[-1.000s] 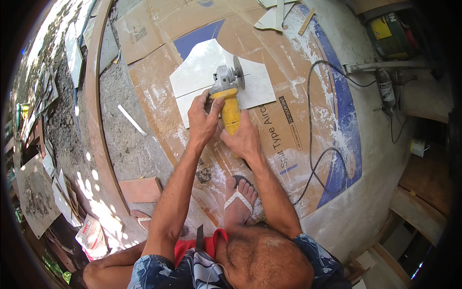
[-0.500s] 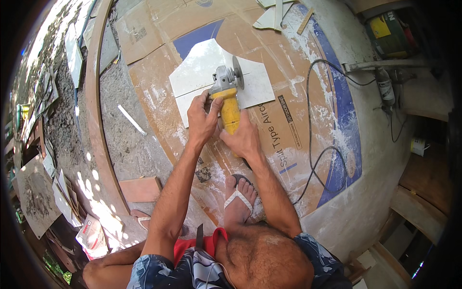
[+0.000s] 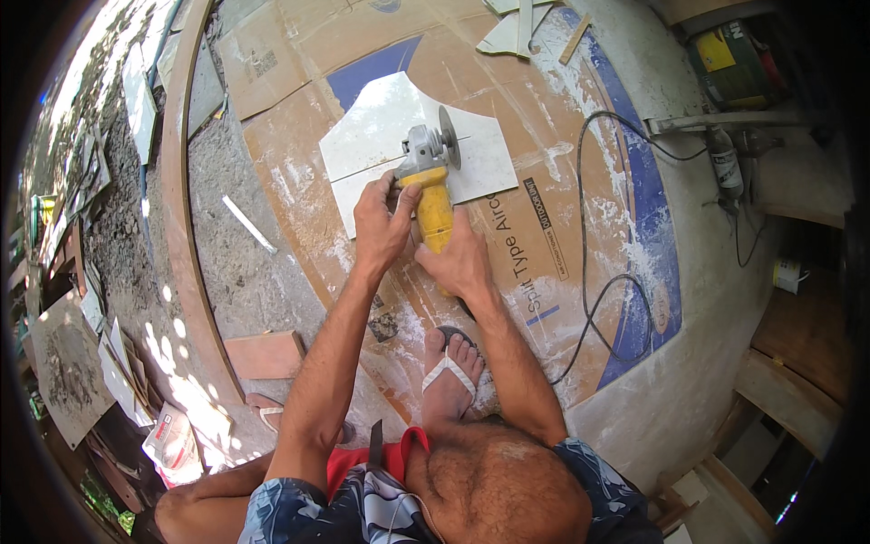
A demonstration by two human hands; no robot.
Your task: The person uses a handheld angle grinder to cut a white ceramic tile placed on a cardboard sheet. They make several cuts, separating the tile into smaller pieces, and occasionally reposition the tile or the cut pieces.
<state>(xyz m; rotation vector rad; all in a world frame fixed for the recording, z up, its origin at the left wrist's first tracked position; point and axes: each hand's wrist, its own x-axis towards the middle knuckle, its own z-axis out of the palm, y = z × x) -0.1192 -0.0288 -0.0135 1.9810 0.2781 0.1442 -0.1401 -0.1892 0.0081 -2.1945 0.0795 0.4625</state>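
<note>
Dusty cardboard floor (image 3: 299,154), white tile (image 3: 381,136), black cable (image 3: 584,272)

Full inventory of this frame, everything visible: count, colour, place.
angle grinder: 1, yellow body, grey head, on the tile
tile: 1, white, flat on the cardboard
cardboard sheets: several, brown and blue, spread on the floor
power cord: 1, black, looping right of the tile
tile offcuts: a few, pale, top centre
brick: 1, reddish, lower left
rubble strip: grey, left
sandal: 1, white-strapped, on the person's foot
left hand: on the grinder's neck
right hand: gripping the yellow handle
</note>
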